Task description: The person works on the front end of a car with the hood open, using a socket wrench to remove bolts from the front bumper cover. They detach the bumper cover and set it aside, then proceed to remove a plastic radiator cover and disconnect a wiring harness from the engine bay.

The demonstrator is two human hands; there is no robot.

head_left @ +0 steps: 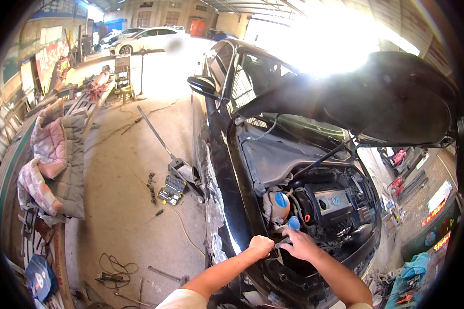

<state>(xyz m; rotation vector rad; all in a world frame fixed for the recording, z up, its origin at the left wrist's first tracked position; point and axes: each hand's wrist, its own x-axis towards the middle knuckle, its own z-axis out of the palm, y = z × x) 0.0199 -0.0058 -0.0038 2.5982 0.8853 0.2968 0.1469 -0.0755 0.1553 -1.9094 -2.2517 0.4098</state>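
Over the front corner of a black car's engine bay, my two hands work close together. My left hand point(262, 246) is closed in a fist by the inner edge of the fender point(231, 206); what it grips is hidden. Just to its right, my right hand point(300, 244) has its fingers bent round a small greyish part that I cannot make out. A blue cap point(294, 222) stands right beyond the right hand's fingers. Farther in are a pale reservoir with a blue cap point(279, 201) and the engine cover point(333, 201).
The raised hood point(386, 103) overhangs the bay, with a dark strut point(325, 157) below it. On the floor at left lie a floor jack point(183, 170), an open socket set point(172, 189) and a cable point(117, 272). A padded quilt point(69, 159) covers a bench. Tools fill a tray point(404, 288) at lower right.
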